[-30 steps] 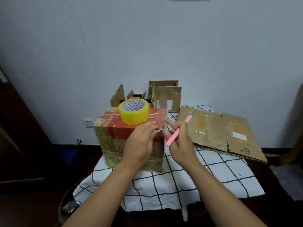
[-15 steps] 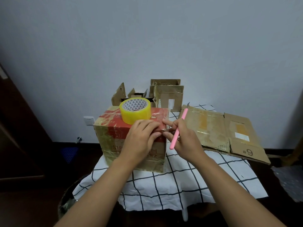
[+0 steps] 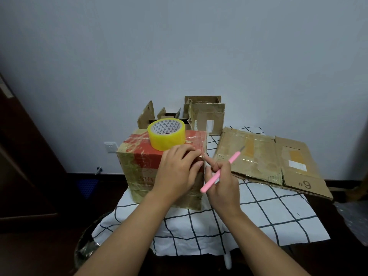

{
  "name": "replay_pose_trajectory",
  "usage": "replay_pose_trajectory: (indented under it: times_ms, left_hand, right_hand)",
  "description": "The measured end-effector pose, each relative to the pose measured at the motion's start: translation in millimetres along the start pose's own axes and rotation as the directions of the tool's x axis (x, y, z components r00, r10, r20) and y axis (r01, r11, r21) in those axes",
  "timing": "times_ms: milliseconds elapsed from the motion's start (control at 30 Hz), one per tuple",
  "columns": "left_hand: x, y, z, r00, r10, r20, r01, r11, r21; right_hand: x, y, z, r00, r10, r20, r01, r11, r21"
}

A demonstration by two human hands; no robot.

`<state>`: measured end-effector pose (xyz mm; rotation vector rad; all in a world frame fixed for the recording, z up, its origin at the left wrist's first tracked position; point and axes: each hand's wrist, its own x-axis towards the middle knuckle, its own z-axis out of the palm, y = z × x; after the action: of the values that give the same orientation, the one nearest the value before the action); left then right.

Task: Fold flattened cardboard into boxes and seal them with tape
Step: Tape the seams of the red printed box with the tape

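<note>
Red box (image 3: 139, 156): folded, nearly taped; left hand (image 3: 175, 172) flat pressing tape, right hand (image 3: 221, 180) gripping pink knife (image 3: 221, 172). Flattened cardboard (image 3: 264, 156): unfolded.

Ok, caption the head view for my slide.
Left hand presses tape on red box; right hand holds pink knife.

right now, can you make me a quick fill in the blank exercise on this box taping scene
1. The yellow tape roll sits on top of the ____.
2. The pink knife is held in the ____ hand.
3. The flattened cardboard on the table is marked with the number ____.
4. The tablecloth is white with a black ____ pattern.

Missing words: box; right; 9; grid
</note>
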<state>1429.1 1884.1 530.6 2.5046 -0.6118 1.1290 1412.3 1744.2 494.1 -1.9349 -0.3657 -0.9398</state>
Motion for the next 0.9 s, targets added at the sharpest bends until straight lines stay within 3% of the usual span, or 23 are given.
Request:
replay_pose_trajectory:
  times_ms: [233,367,433,567,900]
  left_hand:
    - [2.3,5.6,1.9,0.998,0.063,0.029,-0.067,0.987,0.149]
    - [6.9,9.2,-0.2,0.996,0.071,0.058,-0.079,0.986,0.149]
    - [7.3,10.5,0.1,0.998,0.05,0.039,-0.054,0.992,0.11]
    - [5.5,7.7,1.0,0.999,0.048,-0.007,-0.048,0.996,0.07]
    - [11.8,22.4,10.3,0.985,-0.15,-0.086,0.15,0.989,-0.011]
  right_hand:
    - [-10.8,-2.2,-3.3,0.975,0.2,0.1,-0.212,0.97,0.116]
    - [28.3,-2.4,-8.4,0.928,0.371,0.034,-0.364,0.885,0.289]
    - [49.9,1.2,-5.9,0.889,0.451,0.078,-0.45,0.83,0.33]
    - [58.7,9.2,4.5,0.844,0.49,0.219,-0.536,0.766,0.355]
    - [76.4,12.3,7.3,0.815,0.528,0.239,-0.578,0.711,0.4]
